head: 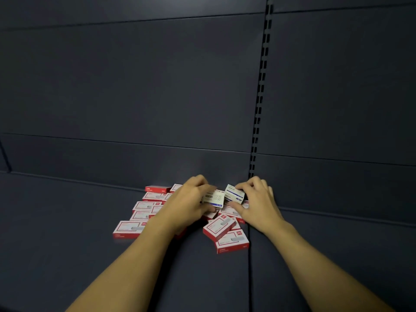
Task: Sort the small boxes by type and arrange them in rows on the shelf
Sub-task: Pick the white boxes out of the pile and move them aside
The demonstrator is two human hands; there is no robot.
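From the head camera, both bare forearms are reaching forward over a dark shelf [67,221] toward its back edge, where a loose pile of small boxes is lying against the back wall [135,97].

The left hand [186,203] is curling over a white box with blue print [212,199], fingers on its far side and thumb near its lower edge, pinching it just above the pile. The right hand [256,201] is pinching a second white-and-blue box [234,193], which is tilting up on one corner, with the fingertips on its upper right end and the thumb below it. The two white boxes are sitting just beside each other between the hands; whether they are touching cannot be told.

Red-and-white boxes [221,226] are lying flat and scattered around the hands. Several are spreading out to the left of the left wrist, one of them [129,229] sitting nearest the front at the left of the pile, and one [157,189] lying right at the back edge. Two more are overlapping in front of the right hand, beside a seam [249,266] running front to back across the shelf. A slotted upright strip [261,86] is rising from that seam up the back wall.
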